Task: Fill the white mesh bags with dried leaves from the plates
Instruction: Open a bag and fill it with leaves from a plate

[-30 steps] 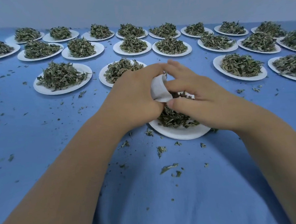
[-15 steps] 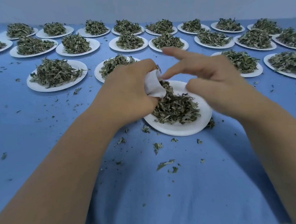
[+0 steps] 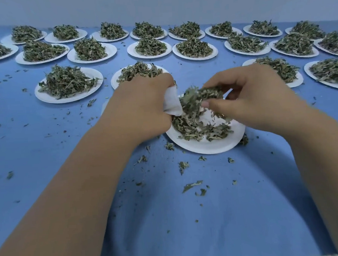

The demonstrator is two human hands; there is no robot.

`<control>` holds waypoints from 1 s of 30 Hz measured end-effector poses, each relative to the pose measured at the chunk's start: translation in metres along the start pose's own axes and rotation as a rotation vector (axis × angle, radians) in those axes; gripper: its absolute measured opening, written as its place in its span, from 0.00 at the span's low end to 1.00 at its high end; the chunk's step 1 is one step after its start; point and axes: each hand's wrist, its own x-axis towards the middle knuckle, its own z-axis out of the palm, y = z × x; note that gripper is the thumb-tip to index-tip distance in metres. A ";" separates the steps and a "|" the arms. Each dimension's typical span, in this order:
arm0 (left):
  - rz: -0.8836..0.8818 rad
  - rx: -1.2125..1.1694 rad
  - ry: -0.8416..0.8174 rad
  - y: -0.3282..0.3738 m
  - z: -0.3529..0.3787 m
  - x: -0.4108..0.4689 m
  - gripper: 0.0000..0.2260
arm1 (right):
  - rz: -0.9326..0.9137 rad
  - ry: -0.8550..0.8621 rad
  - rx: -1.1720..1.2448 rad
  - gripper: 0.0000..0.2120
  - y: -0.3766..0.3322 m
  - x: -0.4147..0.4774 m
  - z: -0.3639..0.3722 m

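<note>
The left hand [image 3: 143, 107] clamps a white bag [image 3: 171, 104] at the near plate's [image 3: 204, 145] left rim, while the right hand [image 3: 255, 101] pinches a clump of leaves [image 3: 194, 101] just beside the bag, above the plate; more leaf plates [image 3: 68, 96] stand behind on the blue table [image 3: 169, 216]

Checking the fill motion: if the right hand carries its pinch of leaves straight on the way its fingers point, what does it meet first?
Probably the white mesh bag, held in the left hand; the right hand points at it, though depth is unclear.
</note>
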 end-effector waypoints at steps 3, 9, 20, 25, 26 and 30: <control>0.036 0.002 0.028 0.007 0.002 0.000 0.14 | -0.016 0.059 0.034 0.10 -0.007 0.002 0.002; 0.070 -0.014 0.042 0.018 0.007 0.002 0.12 | -0.068 0.073 0.040 0.12 -0.019 0.004 0.020; 0.054 -0.150 0.062 0.013 0.005 0.001 0.09 | 0.056 -0.125 0.624 0.11 -0.011 -0.001 0.013; 0.095 -0.161 0.073 0.016 0.008 0.000 0.09 | 0.008 0.057 0.257 0.08 -0.019 0.003 0.024; 0.093 -0.153 0.073 0.017 0.009 0.000 0.10 | 0.001 0.077 0.248 0.08 -0.021 0.003 0.025; 0.083 -0.154 0.083 0.020 0.009 0.000 0.11 | 0.040 0.159 0.331 0.06 -0.025 0.004 0.032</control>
